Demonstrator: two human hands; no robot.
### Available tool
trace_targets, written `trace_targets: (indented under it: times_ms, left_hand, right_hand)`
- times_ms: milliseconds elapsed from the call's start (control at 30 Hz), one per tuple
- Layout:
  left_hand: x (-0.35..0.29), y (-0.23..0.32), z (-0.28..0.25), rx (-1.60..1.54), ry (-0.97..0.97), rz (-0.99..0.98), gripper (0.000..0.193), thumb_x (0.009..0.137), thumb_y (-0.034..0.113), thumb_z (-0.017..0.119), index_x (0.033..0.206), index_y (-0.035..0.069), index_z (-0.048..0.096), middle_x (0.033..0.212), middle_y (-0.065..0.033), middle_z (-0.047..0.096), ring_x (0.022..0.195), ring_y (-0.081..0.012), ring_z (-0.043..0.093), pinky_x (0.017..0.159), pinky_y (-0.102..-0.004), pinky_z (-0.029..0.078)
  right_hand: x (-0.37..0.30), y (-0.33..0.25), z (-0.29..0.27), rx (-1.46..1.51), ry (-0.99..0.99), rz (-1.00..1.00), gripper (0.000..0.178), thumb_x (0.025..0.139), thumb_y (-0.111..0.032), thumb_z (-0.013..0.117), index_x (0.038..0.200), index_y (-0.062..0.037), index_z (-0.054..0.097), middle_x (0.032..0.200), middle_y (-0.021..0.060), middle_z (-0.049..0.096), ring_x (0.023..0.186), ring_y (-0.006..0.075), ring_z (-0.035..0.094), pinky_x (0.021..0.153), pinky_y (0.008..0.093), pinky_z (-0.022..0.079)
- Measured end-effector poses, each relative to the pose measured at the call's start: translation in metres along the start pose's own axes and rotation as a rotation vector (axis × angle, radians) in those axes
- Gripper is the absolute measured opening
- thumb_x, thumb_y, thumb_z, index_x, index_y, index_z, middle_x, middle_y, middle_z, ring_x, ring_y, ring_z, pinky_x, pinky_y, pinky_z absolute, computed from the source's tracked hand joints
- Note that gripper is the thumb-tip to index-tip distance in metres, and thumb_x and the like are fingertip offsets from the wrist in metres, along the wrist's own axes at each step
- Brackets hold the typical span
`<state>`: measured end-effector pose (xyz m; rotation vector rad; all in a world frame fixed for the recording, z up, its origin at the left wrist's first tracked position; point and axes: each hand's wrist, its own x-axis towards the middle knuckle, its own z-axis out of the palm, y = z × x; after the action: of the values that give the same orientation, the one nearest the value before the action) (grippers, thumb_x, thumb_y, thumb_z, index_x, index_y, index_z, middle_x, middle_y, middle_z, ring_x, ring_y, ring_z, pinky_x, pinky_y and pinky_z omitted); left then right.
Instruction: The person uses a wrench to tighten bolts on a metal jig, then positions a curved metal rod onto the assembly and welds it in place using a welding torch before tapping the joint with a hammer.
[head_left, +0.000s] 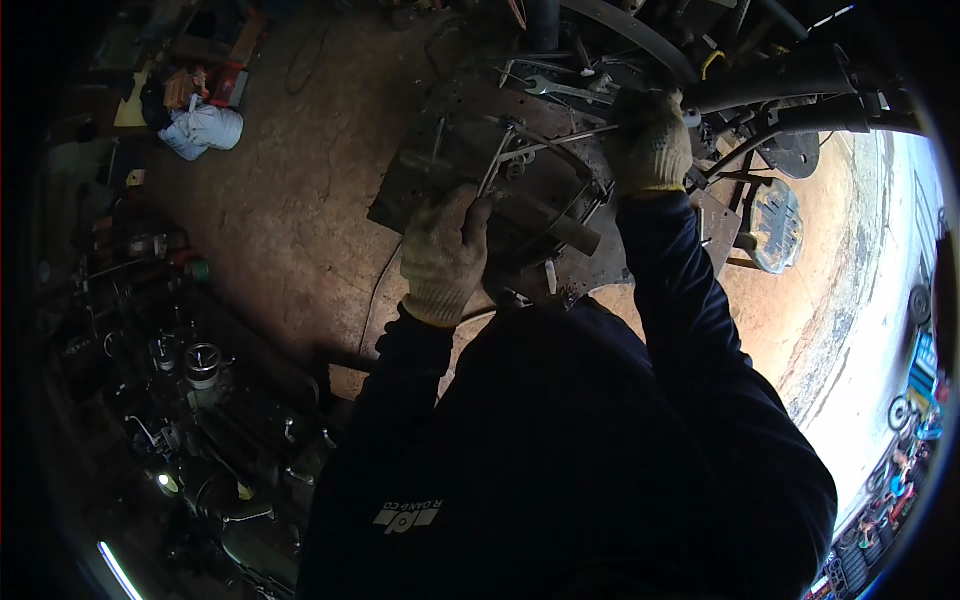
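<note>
A dark steel work plate (405, 190) lies before me, with a frame of bent bars and clamps on it. My left hand (438, 258), in a knitted work glove, is closed at the near left of the frame. Its thumb and fingers meet the lower end of a short metal rod (496, 163). My right hand (652, 145), gloved too, is closed at the plate's right side. From it a long thin rod (572, 137) runs left across the frame; the fingers are in shadow. Between the hands lies a flat dark bar (560, 228).
An open-ended wrench (560, 90) lies at the plate's far edge. Thick dark tubes (770, 85) reach in at the far right. A worn stool (776, 225) stands to the right. Dark machinery (205, 370) fills the left; a white bundle (203, 130) sits at the far left.
</note>
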<state>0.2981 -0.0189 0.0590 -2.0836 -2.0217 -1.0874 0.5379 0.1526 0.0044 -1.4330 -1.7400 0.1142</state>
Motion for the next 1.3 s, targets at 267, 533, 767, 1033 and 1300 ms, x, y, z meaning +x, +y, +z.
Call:
trace_targets:
  times_ms: [267,533,767,1033,1300]
  left_hand:
    - [-0.001,0.002,-0.005,0.017,-0.074,-0.083,0.019,0.088,0.014,0.080,0.102,0.007,0.070,0.093,-0.0128,0.073,0.075,-0.0295,0.072,0.066,-0.0387,0.060]
    - [0.008,0.009,-0.021,-0.054,-0.085,-0.071,0.017,0.089,0.012,0.077,0.102,0.004,0.069,0.091,-0.0131,0.072,0.075,-0.0304,0.070,0.066,-0.0401,0.058]
    - [0.003,0.002,-0.026,-0.215,-0.159,-0.094,0.013,0.091,0.011,0.074,0.099,0.002,0.067,0.080,-0.0127,0.066,0.068,-0.0292,0.066,0.061,-0.0419,0.054]
    - [0.006,0.005,-0.022,-0.242,-0.173,-0.058,0.016,0.094,0.016,0.073,0.102,0.003,0.067,0.081,-0.0131,0.068,0.066,-0.0287,0.064,0.059,-0.0409,0.051]
    - [0.009,0.010,-0.033,-0.162,-0.220,-0.092,0.021,0.094,0.022,0.074,0.106,0.006,0.067,0.087,-0.0124,0.069,0.076,-0.0295,0.067,0.067,-0.0410,0.055]
  right_hand:
    - [0.003,-0.044,-0.032,1.734,0.254,0.810,0.015,0.103,-0.018,0.062,0.110,-0.0053,0.061,0.094,0.0065,0.067,0.084,0.0188,0.066,0.083,0.0343,0.057]
    - [0.031,-0.115,-0.073,1.789,0.313,0.592,0.022,0.099,-0.018,0.071,0.112,-0.0062,0.058,0.096,0.0058,0.064,0.078,0.0143,0.062,0.076,0.0307,0.056]
    - [0.033,-0.112,-0.085,1.621,0.219,0.263,0.032,0.098,-0.029,0.073,0.117,-0.0069,0.060,0.098,0.0048,0.067,0.088,0.0171,0.065,0.081,0.0303,0.055]
    - [0.054,0.012,-0.033,1.357,0.198,0.792,0.028,0.104,-0.030,0.062,0.111,-0.0039,0.067,0.103,0.0066,0.073,0.091,0.0151,0.068,0.084,0.0298,0.055]
    - [0.028,0.030,-0.023,0.025,-0.411,-0.278,0.036,0.106,-0.028,0.059,0.124,0.0025,0.065,0.103,0.0085,0.074,0.089,0.0134,0.070,0.087,0.0302,0.057]
